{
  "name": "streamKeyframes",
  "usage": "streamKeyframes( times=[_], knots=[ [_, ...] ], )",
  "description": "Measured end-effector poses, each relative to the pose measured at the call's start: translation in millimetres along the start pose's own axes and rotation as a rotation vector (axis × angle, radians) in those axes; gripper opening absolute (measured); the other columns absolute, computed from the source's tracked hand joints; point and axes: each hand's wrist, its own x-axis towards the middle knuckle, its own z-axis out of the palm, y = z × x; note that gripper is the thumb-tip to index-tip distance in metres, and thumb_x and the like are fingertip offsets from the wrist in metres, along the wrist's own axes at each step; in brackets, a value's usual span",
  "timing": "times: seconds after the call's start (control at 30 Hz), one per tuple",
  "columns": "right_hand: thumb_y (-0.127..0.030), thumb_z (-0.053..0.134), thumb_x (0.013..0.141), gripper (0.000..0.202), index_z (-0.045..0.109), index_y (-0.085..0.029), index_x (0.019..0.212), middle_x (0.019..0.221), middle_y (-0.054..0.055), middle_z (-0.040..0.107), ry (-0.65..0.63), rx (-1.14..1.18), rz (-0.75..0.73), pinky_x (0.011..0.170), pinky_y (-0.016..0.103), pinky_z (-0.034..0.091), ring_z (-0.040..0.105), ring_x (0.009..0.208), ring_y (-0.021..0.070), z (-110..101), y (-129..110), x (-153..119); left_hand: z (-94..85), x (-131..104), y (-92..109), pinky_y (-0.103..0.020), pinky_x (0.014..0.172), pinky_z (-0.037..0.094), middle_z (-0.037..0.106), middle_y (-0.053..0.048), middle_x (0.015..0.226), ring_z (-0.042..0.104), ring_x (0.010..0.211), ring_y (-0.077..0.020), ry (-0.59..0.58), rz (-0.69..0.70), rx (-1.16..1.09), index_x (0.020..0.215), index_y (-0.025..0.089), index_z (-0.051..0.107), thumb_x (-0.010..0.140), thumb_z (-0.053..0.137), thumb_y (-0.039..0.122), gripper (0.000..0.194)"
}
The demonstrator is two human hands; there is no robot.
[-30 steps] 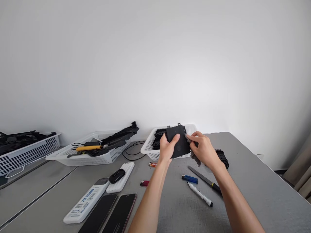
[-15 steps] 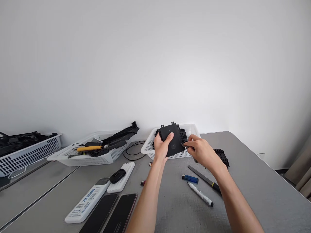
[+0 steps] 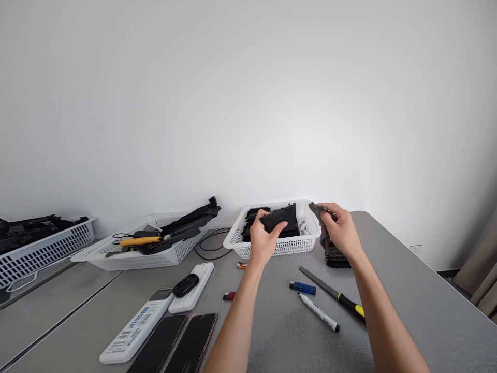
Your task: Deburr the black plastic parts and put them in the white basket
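Observation:
My left hand (image 3: 264,235) is closed round a thin black plastic plate (image 3: 285,216), thumb on its face, above the front of a white plastic basket (image 3: 277,247). The plate is tilted, showing a narrow face with small tabs along its edge. Inside the basket lie stacked black ribbed parts (image 3: 254,220). To the right, my right hand (image 3: 341,230) grips a dark grey, ragged piece that looks like cloth (image 3: 324,230), hanging beside the basket's right end. Below this hand a small stack of black ribbed parts (image 3: 337,259) rests on the grey table, partly hidden.
A file with a yellow-black handle (image 3: 330,286), blue lighter (image 3: 303,287), white marker (image 3: 319,312) and red lighter (image 3: 229,296) lie in front. Leftward are two phones (image 3: 192,342), power banks (image 3: 135,326), a basket of tools (image 3: 143,262) and another basket (image 3: 46,246).
My right hand has left the plate's corner and moved right, now holding the grey cloth-like piece. My left hand has tipped the plate, so less of its face shows.

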Motion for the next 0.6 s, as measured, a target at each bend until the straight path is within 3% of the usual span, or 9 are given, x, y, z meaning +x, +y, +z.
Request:
streamKeyframes(
  times=[0.1, 0.2, 0.37, 0.5, 0.6],
  knots=[
    [-0.04, 0.051, 0.087, 0.038, 0.069, -0.016, 0.111, 0.081, 0.005, 0.064, -0.074, 0.136, 0.065, 0.058, 0.026, 0.044, 0.057, 0.066, 0.0158, 12, 1, -1, 0.5, -2, 4, -0.031, 0.076, 0.045, 0.065, -0.001, 0.077, 0.059, 0.079, -0.0207, -0.021, 0.107, 0.06, 0.071, 0.023, 0.052, 0.072, 0.076, 0.032, 0.026],
    [-0.041, 0.056, 0.085, 0.035, 0.069, -0.016, 0.106, 0.072, 0.002, 0.061, -0.179, 0.299, 0.14, 0.057, 0.025, 0.045, 0.055, 0.063, 0.0148, 18, 3, -1, -0.2, -2, 8, -0.038, 0.087, 0.04, 0.068, -0.003, 0.08, 0.059, 0.088, -0.0238, -0.073, 0.32, 0.179, 0.064, 0.024, 0.043, 0.073, 0.064, 0.015, 0.025],
    [-0.043, 0.063, 0.083, 0.03, 0.067, -0.018, 0.1, 0.089, 0.005, 0.063, -0.302, 0.583, 0.263, 0.063, 0.028, 0.053, 0.059, 0.076, 0.0171, 18, 1, -1, -3.7, -4, 11, -0.041, 0.089, 0.033, 0.067, -0.004, 0.098, 0.054, 0.102, -0.0246, -0.022, 0.605, 0.459, 0.062, 0.021, 0.04, 0.068, 0.051, 0.001, 0.024],
    [-0.039, 0.074, 0.076, 0.033, 0.065, -0.018, 0.099, 0.089, 0.004, 0.061, -0.301, 0.586, 0.243, 0.061, 0.026, 0.052, 0.057, 0.072, 0.0138, 23, 1, -2, -2.2, -8, 6, -0.044, 0.097, 0.032, 0.054, -0.006, 0.126, 0.043, 0.123, -0.0285, 0.027, 0.59, 0.552, 0.064, 0.02, 0.046, 0.067, 0.054, 0.002, 0.019],
    [-0.039, 0.078, 0.072, 0.035, 0.064, -0.017, 0.096, 0.082, 0.001, 0.059, -0.211, 0.562, 0.228, 0.057, 0.026, 0.05, 0.054, 0.063, 0.0114, 28, 5, -2, 2.5, -8, 3, -0.045, 0.106, 0.032, 0.036, -0.008, 0.147, 0.031, 0.14, -0.0295, 0.027, 0.467, 0.406, 0.081, 0.021, 0.058, 0.075, 0.056, 0.009, 0.014]
  ],
)
